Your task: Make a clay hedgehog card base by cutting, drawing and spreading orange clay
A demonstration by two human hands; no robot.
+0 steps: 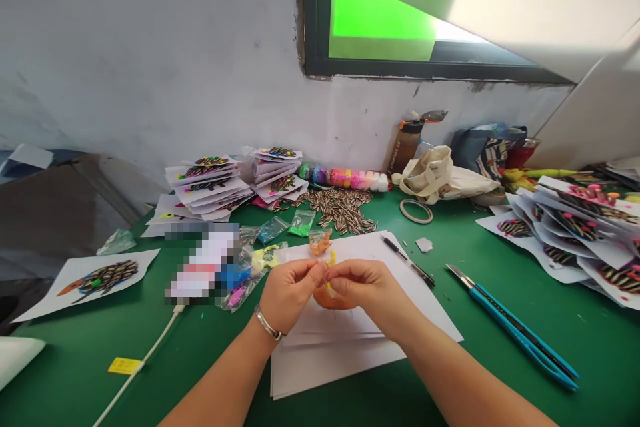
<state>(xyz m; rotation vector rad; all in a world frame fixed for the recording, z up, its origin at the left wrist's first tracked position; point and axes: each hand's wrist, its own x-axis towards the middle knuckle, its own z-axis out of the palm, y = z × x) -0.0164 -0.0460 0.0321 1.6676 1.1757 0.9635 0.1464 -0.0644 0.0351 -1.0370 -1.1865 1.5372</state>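
Observation:
My left hand [293, 292], with a silver bracelet at its wrist, is closed in a pinch over the white paper [320, 373]. Close against it, my right hand [364, 290] pinches too, their fingertips meeting. A small piece of yellow clay [331, 259] shows between the fingertips. Below them an orange clay shape [333, 301] lies on the paper, partly covered by my fingers. Just behind my hands sits a small bag with orange clay [321, 241].
Left are clay bags [273, 229], a blurred phone-like object with a cable [167, 327] and a seed picture [103, 278]. Behind lie striped seeds [345, 208]. To the right are a black pen [407, 259], a tape roll [416, 211], a blue cutter [520, 330] and stacked pictures [570, 233].

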